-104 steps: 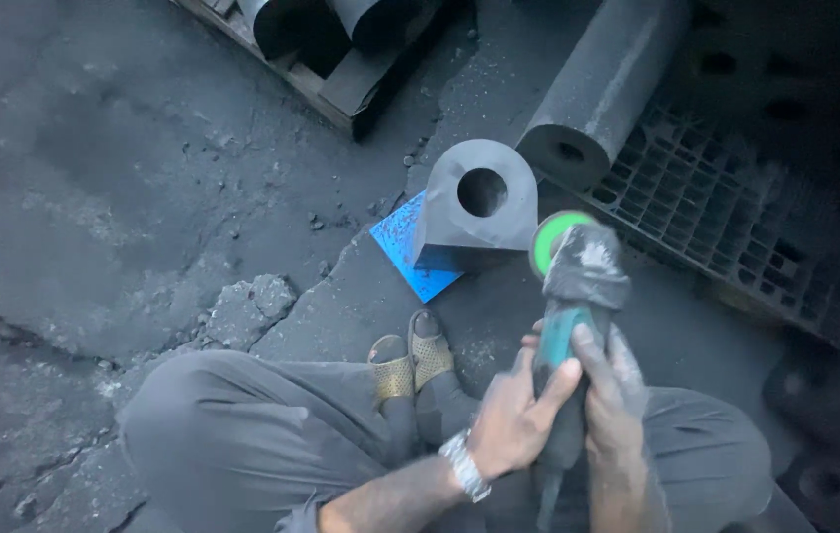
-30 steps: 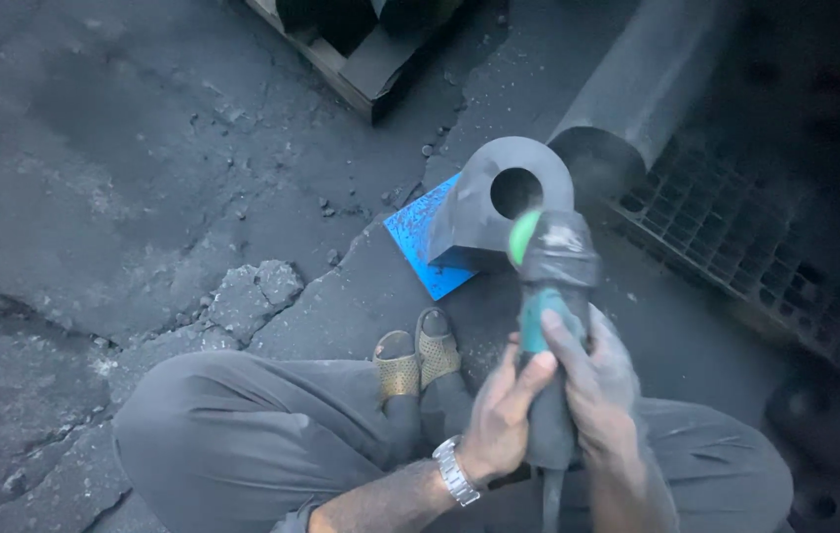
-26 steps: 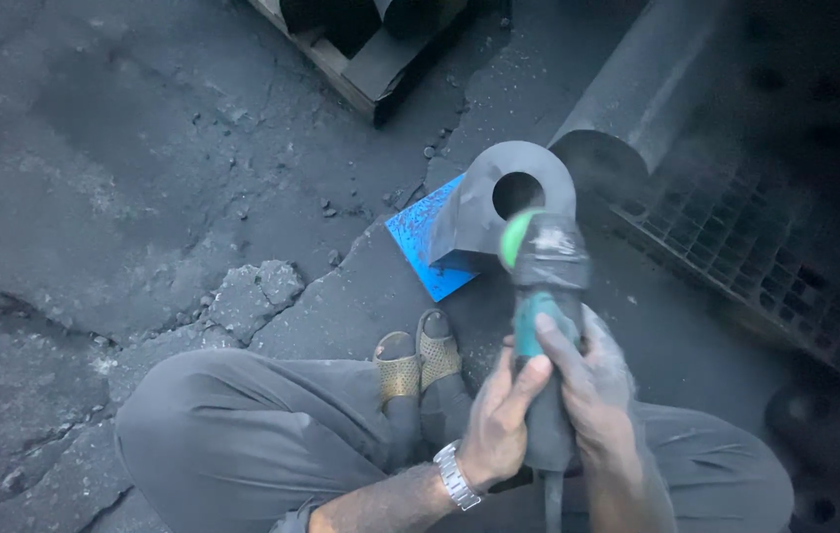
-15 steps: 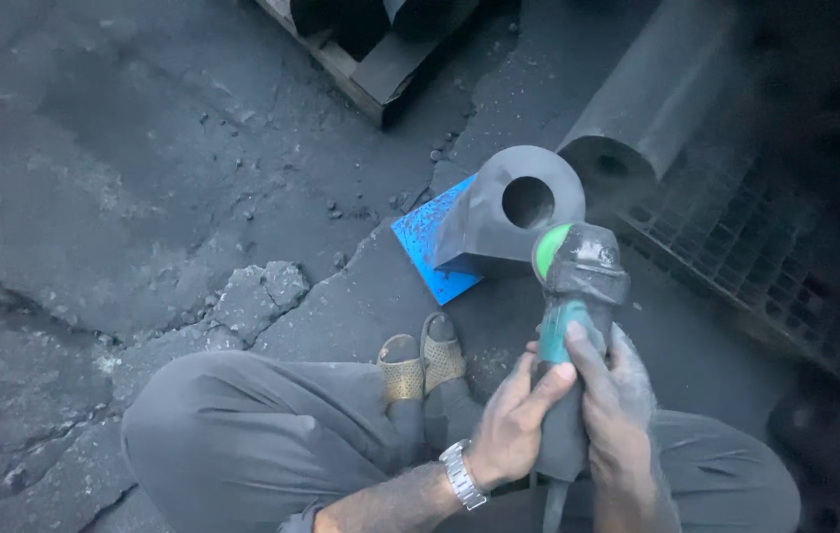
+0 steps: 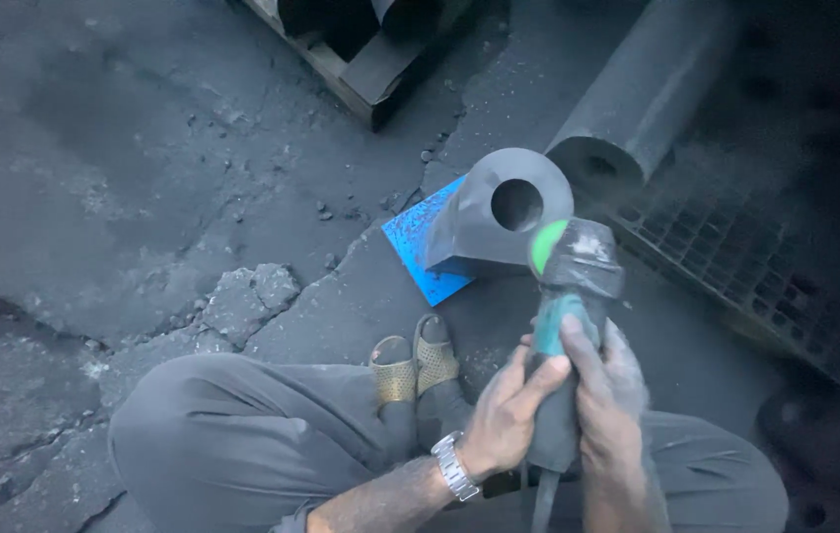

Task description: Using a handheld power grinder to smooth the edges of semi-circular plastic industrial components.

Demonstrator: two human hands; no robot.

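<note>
The floor (image 5: 144,148) is dark, cracked concrete, with a broken patch (image 5: 242,301) well to the left of the fingers (image 5: 538,380) and loose crumbs scattered beyond it. Just ahead of the fingers a blue sheet (image 5: 415,247) lies flat on the floor, and a grey metal block (image 5: 499,212) with a round hole through it stands on that sheet. Further ahead and to the right, a long dark cylinder (image 5: 647,89) lies on its side, its open end near the block. A metal grating (image 5: 735,257) lies to the right of the fingers. A wooden pallet (image 5: 341,59) rests far ahead, up to the left.
</note>
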